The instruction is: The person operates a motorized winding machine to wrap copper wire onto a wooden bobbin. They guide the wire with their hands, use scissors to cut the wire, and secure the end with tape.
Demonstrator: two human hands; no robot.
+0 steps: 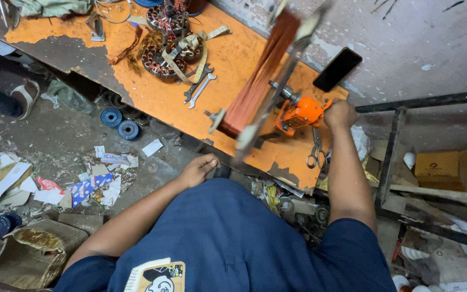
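In the head view, a worn orange wooden bench (152,94) is seen from above. A small orange metal winding machine (297,114) is fixed near its right end. The right hand (340,113) is closed around the crank at the right side of this machine. The crank itself is hidden inside the fist, so its shape cannot be told.

A long flat frame wrapped in reddish-brown copper wire (258,75) is held on the machine's shaft, just to the left of the closed hand. The frame is blurred. Its long side runs from the near edge of the bench up and away toward the grey wall (406,48). The right hand is much nearer to it than the left hand.

The left hand (198,168) is kept low, below the bench edge, beside the blue shirt. Its fingers are loosely curled and nothing is held in it.

Steel scissors (315,151) are seen lying just below the machine. Two silver spanners (198,86) and round motor cores with copper wire (168,46) are laid farther left. A black phone (337,68) is resting near the wall.
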